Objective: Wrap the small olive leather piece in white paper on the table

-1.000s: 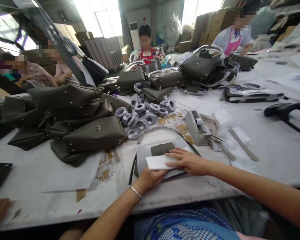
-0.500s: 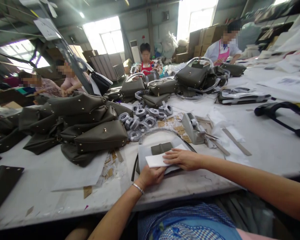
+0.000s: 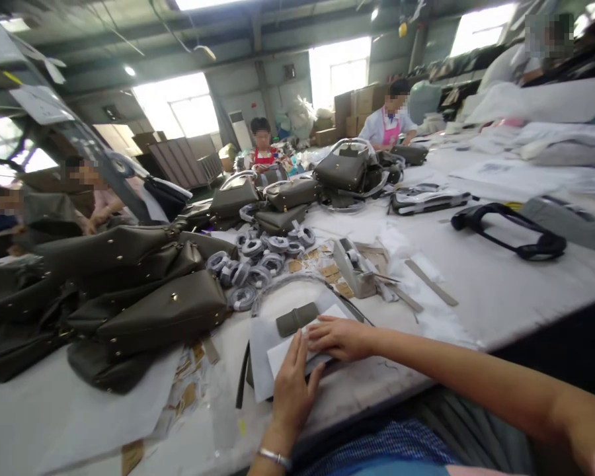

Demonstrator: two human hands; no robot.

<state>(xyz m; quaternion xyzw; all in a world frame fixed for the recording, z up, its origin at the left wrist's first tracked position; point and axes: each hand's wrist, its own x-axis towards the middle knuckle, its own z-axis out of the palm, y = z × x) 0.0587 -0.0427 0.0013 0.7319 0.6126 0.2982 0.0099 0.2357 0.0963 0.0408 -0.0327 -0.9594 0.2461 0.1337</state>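
Observation:
My left hand [image 3: 291, 383] lies flat, fingers together, pressing on a white sheet of paper [image 3: 280, 357] near the table's front edge. My right hand [image 3: 338, 337] rests palm down on the same sheet, just right of the left. The sheet covers a flat dark bag piece with a grey-green leather flap [image 3: 297, 318] showing above my fingers. A thin dark strap [image 3: 241, 374] curves out from under the paper at its left.
A heap of olive handbags [image 3: 143, 301] lies left. Wrapped rolls of tape [image 3: 250, 264] and a tape dispenser [image 3: 353, 266] sit behind the paper. A black handle [image 3: 508, 231] lies right. Several people work at the far side of the white table [image 3: 500, 284].
The camera tilted up and to the right. My left hand slid from the sheet's near edge up onto it, now lying flat; my right hand stayed on the paper.

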